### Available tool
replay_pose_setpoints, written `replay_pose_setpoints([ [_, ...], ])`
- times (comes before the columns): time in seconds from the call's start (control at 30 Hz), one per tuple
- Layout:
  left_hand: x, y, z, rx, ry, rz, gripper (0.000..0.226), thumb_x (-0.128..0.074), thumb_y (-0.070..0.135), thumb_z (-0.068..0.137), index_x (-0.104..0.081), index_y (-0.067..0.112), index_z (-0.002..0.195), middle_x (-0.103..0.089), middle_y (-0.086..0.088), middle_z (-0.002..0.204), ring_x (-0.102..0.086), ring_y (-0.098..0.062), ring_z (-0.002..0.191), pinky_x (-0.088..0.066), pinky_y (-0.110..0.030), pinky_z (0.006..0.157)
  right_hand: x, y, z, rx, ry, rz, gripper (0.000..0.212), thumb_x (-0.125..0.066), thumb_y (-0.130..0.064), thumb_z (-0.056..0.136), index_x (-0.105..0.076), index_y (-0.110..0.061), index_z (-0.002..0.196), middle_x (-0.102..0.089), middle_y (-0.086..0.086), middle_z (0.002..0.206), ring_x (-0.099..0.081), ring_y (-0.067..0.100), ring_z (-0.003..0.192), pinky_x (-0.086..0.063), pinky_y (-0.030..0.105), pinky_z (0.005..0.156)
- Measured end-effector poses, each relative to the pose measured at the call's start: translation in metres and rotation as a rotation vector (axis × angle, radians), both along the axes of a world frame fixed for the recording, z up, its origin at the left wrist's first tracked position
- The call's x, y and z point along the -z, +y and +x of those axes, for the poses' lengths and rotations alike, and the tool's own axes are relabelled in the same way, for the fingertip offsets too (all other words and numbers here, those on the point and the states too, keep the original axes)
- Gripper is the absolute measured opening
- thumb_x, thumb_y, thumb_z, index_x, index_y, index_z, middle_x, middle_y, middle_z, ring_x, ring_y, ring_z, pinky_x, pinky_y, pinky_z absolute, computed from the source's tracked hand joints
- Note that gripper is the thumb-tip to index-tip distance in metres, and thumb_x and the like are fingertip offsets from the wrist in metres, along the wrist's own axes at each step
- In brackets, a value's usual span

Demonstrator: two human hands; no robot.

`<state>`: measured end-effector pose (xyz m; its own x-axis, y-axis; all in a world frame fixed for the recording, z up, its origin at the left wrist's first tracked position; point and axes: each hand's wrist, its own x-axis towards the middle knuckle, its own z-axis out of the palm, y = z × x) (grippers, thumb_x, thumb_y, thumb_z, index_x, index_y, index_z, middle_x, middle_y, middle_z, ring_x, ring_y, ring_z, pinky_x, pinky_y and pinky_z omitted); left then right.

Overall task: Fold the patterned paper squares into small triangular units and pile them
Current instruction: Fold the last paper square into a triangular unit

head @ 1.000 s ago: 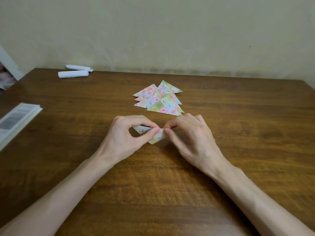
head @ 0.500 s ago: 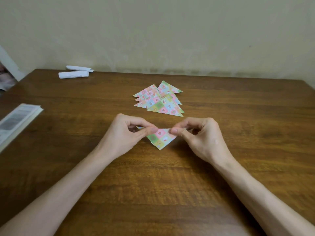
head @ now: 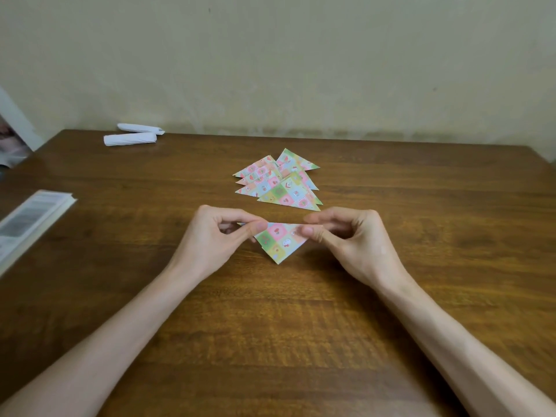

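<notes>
1. Pale plaster wall [head: 301, 70] fills the upper half of the frame; a brown wooden desk [head: 421, 251] takes the rest.
2. Left hand [head: 210, 239] and right hand [head: 355, 239] meet at mid-frame. Each pinches one top corner of a folded triangle [head: 281, 240] between thumb and forefinger.
3. Just above the hands in the frame lies the pile [head: 279, 182] of finished patterned triangles, fanned and overlapping.
4. The folded triangle hangs between the hands, long edge uppermost and point toward the bottom of the frame. Whether it touches the desk I cannot tell.
5. Step in hand, as I judge it: this unit's fold looks made, and the edge is held taut, perhaps for a last crease.
6. The next move calls for carrying it a short way up-frame and laying it flat on the pile, released gently so the fanned units do not slide.
</notes>
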<state>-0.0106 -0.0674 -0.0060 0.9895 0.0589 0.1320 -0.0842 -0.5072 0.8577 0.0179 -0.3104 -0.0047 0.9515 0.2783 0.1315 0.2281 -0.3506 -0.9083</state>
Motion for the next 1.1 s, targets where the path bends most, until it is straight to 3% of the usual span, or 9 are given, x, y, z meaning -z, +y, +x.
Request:
replay_pose_setpoints([
  [0.13,0.003,-0.001,-0.001,0.033,-0.054,0.054,0.018,-0.077,0.040,0.085,-0.081,0.040,0.102,-0.076,0.023,0.094,-0.064,-0.016,0.081,-0.055,-0.042,0.067,0.001,0.000,0.003,0.046,-0.094,-0.041,0.003,-0.080,-0.029,0.090,-0.080,-0.029,0.086,-0.077,-0.012,0.082,-0.072,0.012,0.080,-0.058,0.044,0.080],
  [0.27,0.002,-0.003,-0.004,0.088,-0.268,0.235,0.033,-0.078,0.038,0.086,-0.076,0.036,0.119,-0.069,0.019,0.105,-0.062,-0.012,0.097,-0.043,-0.015,0.073,0.002,0.003,-0.001,-0.010,-0.220,-0.134,0.007,-0.077,-0.025,0.092,-0.076,-0.030,0.087,-0.071,-0.014,0.079,-0.056,0.008,0.062,-0.041,0.018,0.061],
  [0.4,0.001,-0.008,-0.005,0.130,-0.332,0.291,0.011,-0.079,0.034,0.087,-0.083,0.031,0.097,-0.066,0.015,0.086,-0.059,-0.015,0.081,-0.049,-0.032,0.069,0.003,0.012,-0.006,-0.084,-0.228,-0.025,0.005,-0.077,-0.024,0.093,-0.074,-0.028,0.093,-0.071,-0.008,0.081,-0.054,0.007,0.063,-0.042,0.022,0.064],
  [0.47,0.003,-0.007,-0.003,0.104,-0.330,0.224,0.006,-0.080,0.027,0.088,-0.082,0.027,0.094,-0.063,0.011,0.083,-0.055,-0.015,0.072,-0.048,-0.029,0.064,0.005,0.015,-0.006,-0.085,-0.153,0.097,0.020,-0.081,-0.026,0.089,-0.071,-0.026,0.106,-0.074,-0.005,0.086,-0.063,0.010,0.072,-0.045,0.026,0.066],
  [0.57,0.001,-0.006,-0.001,0.013,-0.251,-0.149,0.005,-0.075,0.018,0.093,-0.079,0.017,0.095,-0.064,-0.004,0.083,-0.057,-0.005,0.066,-0.048,-0.025,0.060,0.010,0.021,-0.007,-0.148,0.009,0.157,0.041,-0.085,-0.033,0.081,-0.067,-0.020,0.116,-0.077,-0.002,0.094,-0.071,0.014,0.085,-0.047,0.026,0.075],
  [0.67,-0.001,-0.008,-0.002,-0.012,-0.125,-0.371,0.010,-0.069,0.019,0.098,-0.071,0.010,0.099,-0.071,-0.002,0.083,-0.058,-0.014,0.059,-0.047,-0.021,0.054,0.015,0.030,-0.007,-0.158,0.020,0.167,0.019,-0.080,-0.026,0.088,-0.070,-0.017,0.102,-0.078,0.002,0.090,-0.074,0.019,0.085,-0.055,0.030,0.079],
  [0.9,0.006,-0.008,0.000,-0.001,0.042,-0.394,0.009,-0.068,0.022,0.099,-0.068,0.013,0.099,-0.074,-0.001,0.086,-0.063,-0.018,0.065,-0.040,-0.023,0.053,0.023,0.036,0.004,-0.058,0.015,0.084,0.017,-0.075,-0.028,0.094,-0.073,-0.011,0.098,-0.077,0.003,0.087,-0.073,0.024,0.085,-0.058,0.043,0.087],
  [1.0,0.008,-0.006,0.002,-0.031,0.009,-0.381,0.005,-0.070,0.021,0.098,-0.068,0.017,0.101,-0.070,0.001,0.085,-0.060,-0.014,0.065,-0.044,-0.018,0.058,0.015,0.037,0.018,-0.003,0.029,0.069,0.021,-0.075,-0.020,0.095,-0.067,0.000,0.094,-0.077,0.006,0.078,-0.074,0.017,0.076,-0.057,0.031,0.086],
  [1.1,0.012,0.000,0.005,-0.048,-0.019,-0.356,0.002,-0.067,0.019,0.100,-0.069,0.020,0.102,-0.069,0.003,0.084,-0.058,-0.013,0.065,-0.046,-0.017,0.063,0.003,0.038,0.041,0.076,0.051,0.017,0.006,-0.073,-0.020,0.095,-0.071,-0.016,0.091,-0.076,0.001,0.079,-0.061,0.001,0.065,-0.047,0.013,0.067],
])
